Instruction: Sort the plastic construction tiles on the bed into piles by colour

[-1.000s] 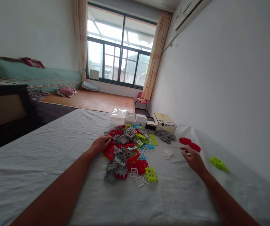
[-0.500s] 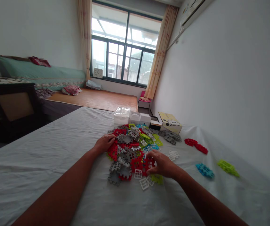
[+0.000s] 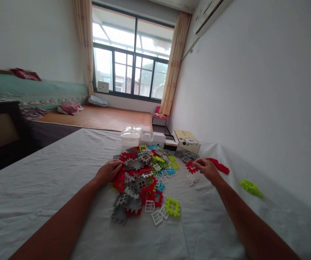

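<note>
The left hand's [image 3: 108,172] fingertips blur into the heaped pile of red, grey, lime-green and blue toothed plastic plates [image 3: 142,183] just right of it, many overlapped; the right hand [image 3: 208,169] partly covers the red toothed plastic plates [image 3: 221,167] behind it. A flat red plastic square with notched edges [image 3: 189,167] juts from the right hand's left side, above thin white plastic lattice frames [image 3: 191,179]. The left fingers curl loosely at the pile's edge, any grip indiscernible; the right thumb and fingers pinch the square.

1 red toothed piece [image 3: 190,167] in right hand [image 3: 208,169], jumbled multicoloured pile [image 3: 141,183] at left hand [image 3: 108,172]
</note>
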A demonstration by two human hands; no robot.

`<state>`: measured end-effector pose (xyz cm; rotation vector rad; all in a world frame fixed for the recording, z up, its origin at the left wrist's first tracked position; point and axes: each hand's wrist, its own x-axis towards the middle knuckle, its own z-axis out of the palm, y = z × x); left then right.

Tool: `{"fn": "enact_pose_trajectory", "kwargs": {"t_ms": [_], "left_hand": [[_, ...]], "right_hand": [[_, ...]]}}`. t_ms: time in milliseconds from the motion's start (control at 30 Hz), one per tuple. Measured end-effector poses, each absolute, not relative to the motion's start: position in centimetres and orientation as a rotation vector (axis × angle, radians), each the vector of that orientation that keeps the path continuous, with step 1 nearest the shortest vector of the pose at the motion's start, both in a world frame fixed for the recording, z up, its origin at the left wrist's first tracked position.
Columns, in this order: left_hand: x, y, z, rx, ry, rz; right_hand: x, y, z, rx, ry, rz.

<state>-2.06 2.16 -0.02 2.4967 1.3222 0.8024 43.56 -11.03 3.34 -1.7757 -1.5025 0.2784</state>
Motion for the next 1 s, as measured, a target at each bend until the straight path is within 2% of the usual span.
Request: {"fn": "enact_pose_trajectory", "kwargs": {"t_ms": [100, 267, 367, 467, 533, 733, 867, 1000], "left_hand": [[-2.1, 2.2, 0.0, 2.508, 1.319, 0.797], [-2.1, 2.4, -0.1, 2.498, 1.321, 0.789], [-2.1, 2.4, -0.1, 2.495, 1.334, 0.780], [-2.1, 2.4, -0.1, 2.502, 1.334, 0.782], [-2.1, 2.4, 0.0, 2.502, 1.327, 0.786], [-2.0, 2.3, -0.1, 2.477, 1.321, 0.792], [-2.0, 2.1, -0.1, 2.472, 1.314, 0.809], [-1.9, 2.1, -0.1, 2.490, 1.301, 0.828]], "right_hand": [[50.7, -10.1, 1.9, -2.059, -1.267, -0.028], [58.0, -10.8, 0.9, -2.286, -1.013, -0.196], [58.6, -10.8, 1.1, -2.349, -0.953, -0.284], [55.3, -9.8, 1.7, -2.271, -1.161, -0.384], [50.9, -9.1, 2.3, -2.098, -1.456, -0.309], [34.7, -9.8, 4.3, -1.445, -2.064, 0.386], [28.7, -11.4, 4.3, -1.222, -2.296, 0.510], [27.4, -11.4, 3.1, -1.226, -2.224, 0.595]]}}
